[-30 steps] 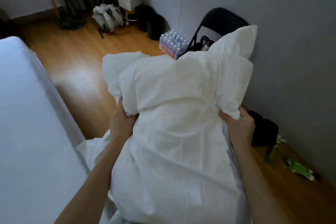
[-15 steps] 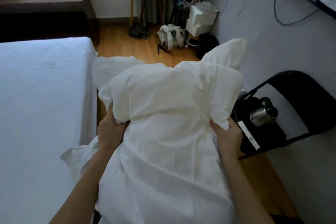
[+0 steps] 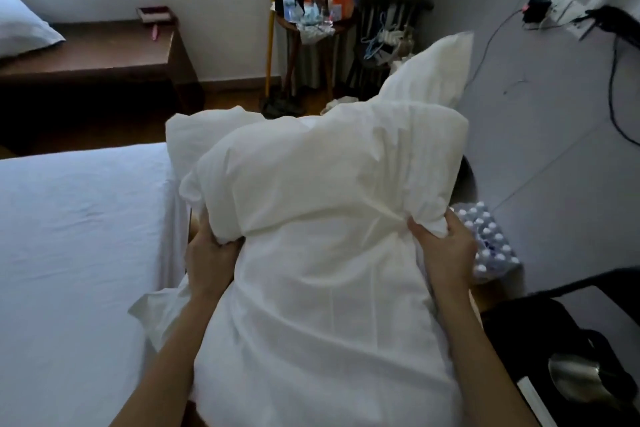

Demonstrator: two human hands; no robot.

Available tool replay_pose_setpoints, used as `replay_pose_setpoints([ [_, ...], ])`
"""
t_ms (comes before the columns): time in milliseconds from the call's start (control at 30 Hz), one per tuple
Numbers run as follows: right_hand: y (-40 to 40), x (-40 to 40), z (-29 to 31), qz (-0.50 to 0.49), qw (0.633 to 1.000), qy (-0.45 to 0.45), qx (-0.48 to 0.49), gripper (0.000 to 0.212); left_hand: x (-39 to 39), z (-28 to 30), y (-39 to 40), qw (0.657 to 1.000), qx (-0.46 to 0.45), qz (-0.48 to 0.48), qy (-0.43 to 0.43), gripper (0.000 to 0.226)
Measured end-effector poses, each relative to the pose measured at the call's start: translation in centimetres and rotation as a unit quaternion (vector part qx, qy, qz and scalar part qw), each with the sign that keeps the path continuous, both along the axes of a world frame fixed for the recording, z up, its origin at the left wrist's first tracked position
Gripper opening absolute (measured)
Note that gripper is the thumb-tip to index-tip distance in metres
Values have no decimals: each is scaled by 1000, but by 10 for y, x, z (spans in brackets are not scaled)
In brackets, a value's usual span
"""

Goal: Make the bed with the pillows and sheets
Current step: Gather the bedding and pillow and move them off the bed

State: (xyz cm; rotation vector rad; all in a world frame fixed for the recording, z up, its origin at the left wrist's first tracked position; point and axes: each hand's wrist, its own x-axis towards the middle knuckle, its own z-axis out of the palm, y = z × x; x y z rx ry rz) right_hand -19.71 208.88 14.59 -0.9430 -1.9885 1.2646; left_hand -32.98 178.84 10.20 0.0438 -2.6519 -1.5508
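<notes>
I hold a white pillow (image 3: 322, 177) in its loose white pillowcase (image 3: 322, 322) upright in front of me, beside the bed. My left hand (image 3: 207, 260) grips the pillow's lower left corner through the cloth. My right hand (image 3: 446, 250) pinches the bunched fabric at the lower right corner. The case hangs slack below my hands. The bed (image 3: 76, 253), covered with a white sheet, lies to the left. A second white pillow (image 3: 20, 28) rests on the dark wooden headboard ledge (image 3: 104, 55) at the far left.
A small round table (image 3: 311, 24) crowded with bottles stands by the far wall, a dark chair (image 3: 391, 31) next to it. A pack of water bottles (image 3: 488, 239) sits on the floor at right. A black folding chair (image 3: 561, 340) with a steel kettle (image 3: 581, 378) is at the lower right.
My view has swung left and up towards the head of the bed. The pillow stays gripped in both hands at the same corners, raised slightly.
</notes>
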Motion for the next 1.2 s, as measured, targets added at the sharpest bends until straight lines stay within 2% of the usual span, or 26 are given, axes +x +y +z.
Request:
replay_pose_setpoints([
  [233, 101, -217, -24, 97, 995, 9, 1, 46, -160, -26, 90, 997, 7, 73, -22, 67],
  [433, 159, -393, -8, 207, 978, -3, -14, 43, -272, 3, 139, 983, 19, 181, -33, 85],
  [567, 174, -487, -9, 249, 968, -9, -17, 45, -331, 7, 156, 977, 4, 215, -15, 84],
  [800, 162, -639, -31, 288, 957, -31, -20, 43, -454, -19, 148, 963, 13, 266, -32, 85],
  [1000, 121, -798, -31, 305, 951, -46, -1, 40, -607, -31, 116, 961, -23, 272, -44, 75],
  [1200, 67, -941, -11, 310, 950, -33, -3, 39, -751, -12, 53, 961, -15, 267, -75, 89],
])
